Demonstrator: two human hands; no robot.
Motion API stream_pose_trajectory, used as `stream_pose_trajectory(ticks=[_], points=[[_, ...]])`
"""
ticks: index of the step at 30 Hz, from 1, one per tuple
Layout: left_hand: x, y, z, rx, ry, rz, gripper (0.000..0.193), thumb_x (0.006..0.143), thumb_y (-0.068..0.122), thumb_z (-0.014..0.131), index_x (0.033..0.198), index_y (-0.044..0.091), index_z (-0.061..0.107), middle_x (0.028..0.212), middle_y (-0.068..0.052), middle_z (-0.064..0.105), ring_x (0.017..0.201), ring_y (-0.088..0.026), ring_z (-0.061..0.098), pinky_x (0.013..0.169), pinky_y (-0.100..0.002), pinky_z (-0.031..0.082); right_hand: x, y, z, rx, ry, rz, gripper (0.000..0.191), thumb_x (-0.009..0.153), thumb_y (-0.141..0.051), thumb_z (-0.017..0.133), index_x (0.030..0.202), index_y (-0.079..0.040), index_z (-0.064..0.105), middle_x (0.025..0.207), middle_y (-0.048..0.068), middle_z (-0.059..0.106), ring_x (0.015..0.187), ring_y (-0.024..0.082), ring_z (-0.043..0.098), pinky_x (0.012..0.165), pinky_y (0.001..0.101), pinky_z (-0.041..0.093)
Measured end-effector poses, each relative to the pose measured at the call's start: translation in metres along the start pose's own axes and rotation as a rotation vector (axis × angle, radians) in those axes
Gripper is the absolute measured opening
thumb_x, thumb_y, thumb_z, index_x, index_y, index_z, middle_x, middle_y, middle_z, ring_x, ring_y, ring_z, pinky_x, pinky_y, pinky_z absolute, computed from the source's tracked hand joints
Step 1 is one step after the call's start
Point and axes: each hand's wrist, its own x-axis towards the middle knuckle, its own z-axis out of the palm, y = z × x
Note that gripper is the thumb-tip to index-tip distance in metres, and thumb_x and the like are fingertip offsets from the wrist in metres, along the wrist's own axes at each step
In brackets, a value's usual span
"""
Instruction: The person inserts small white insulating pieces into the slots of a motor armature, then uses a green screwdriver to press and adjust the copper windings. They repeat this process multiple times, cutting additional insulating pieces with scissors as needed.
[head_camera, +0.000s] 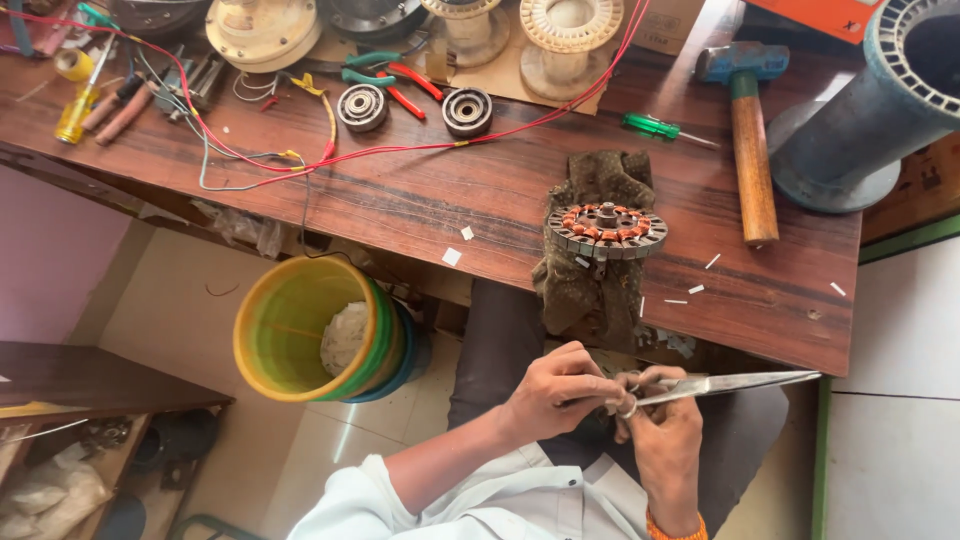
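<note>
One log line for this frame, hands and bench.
left hand: pinching small piece | right hand: holding scissors | stator: on cloth, workbench | bucket: below bench

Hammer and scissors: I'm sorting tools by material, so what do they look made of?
Hammer: brown wooden handle with visible grain, head apparently metal painted blue. Scissors, held in the right hand: long blades look like bare steel, grey with a dull shine.

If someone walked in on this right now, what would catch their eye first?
Probably the long scissors held in the right hand, with the left hand pinching something small at their base, low in the view. Next, the copper-wound stator on a dark cloth at the wooden bench's edge, and the yellow-green bucket below.
</note>
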Motion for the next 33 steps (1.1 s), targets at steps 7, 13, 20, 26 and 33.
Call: stream_pose_trajectory(ticks=[7, 13, 20, 26, 33], points=[[0.044, 0.033, -0.018, -0.049, 0.096, 0.003, 0.042, 0.081, -0.013, 0.071, 0.116, 0.010, 0.074, 0.108, -0.005, 0.073, 0.097, -0.023, 0.070, 0.086, -0.033, 0.060, 0.013, -0.044, 0.019, 0.052, 0.087, -0.231, 0.024, 0.097, 0.000, 0.067, 0.110, -0.005, 0.047, 0.090, 0.005, 0.066, 0.059, 0.004, 0.050, 0.047, 0.0194, 0.041], [0.045, 0.022, -0.013, -0.293, 0.079, -0.249, 0.017, 0.095, -0.001, 0.077, 0.110, 0.006, 0.074, 0.104, -0.005, 0.075, 0.090, -0.014, 0.072, 0.076, -0.025, 0.061, 0.015, -0.031, -0.023, 0.025, -0.206, -0.111, 0.039, 0.096, -0.017, 0.079, 0.122, -0.002, 0.053, 0.100, 0.005, 0.066, 0.079, 0.009, 0.061, 0.066, 0.0223, 0.053], [0.030, 0.000, -0.002, -0.423, 0.069, -0.490, 0.012, 0.102, 0.011, 0.072, 0.111, 0.004, 0.075, 0.096, -0.002, 0.078, 0.082, -0.005, 0.073, 0.064, -0.020, 0.061, -0.001, 0.007, -0.053, 0.046, -0.554, 0.328, 0.066, 0.082, -0.027, 0.085, 0.136, 0.000, 0.059, 0.094, 0.004, 0.068, 0.080, 0.011, 0.060, 0.077, 0.0277, 0.054], [0.028, -0.009, 0.004, -0.450, 0.091, -0.556, 0.016, 0.103, 0.017, 0.072, 0.107, 0.002, 0.075, 0.092, -0.002, 0.077, 0.083, -0.005, 0.074, 0.066, -0.020, 0.061, -0.008, 0.017, -0.054, -0.072, -0.744, 0.294, 0.082, 0.069, -0.034, 0.089, 0.139, 0.001, 0.063, 0.090, 0.002, 0.069, 0.087, 0.012, 0.064, 0.082, 0.0288, 0.054], [0.021, -0.015, 0.009, -0.495, 0.114, -0.569, 0.016, 0.102, 0.017, 0.072, 0.104, 0.001, 0.074, 0.087, -0.004, 0.077, 0.078, -0.006, 0.073, 0.065, -0.020, 0.060, -0.011, 0.010, -0.059, -0.267, -0.687, 0.399, 0.086, 0.058, -0.032, 0.091, 0.135, -0.002, 0.068, 0.075, 0.000, 0.062, 0.071, 0.009, 0.055, 0.064, 0.0262, 0.046]])
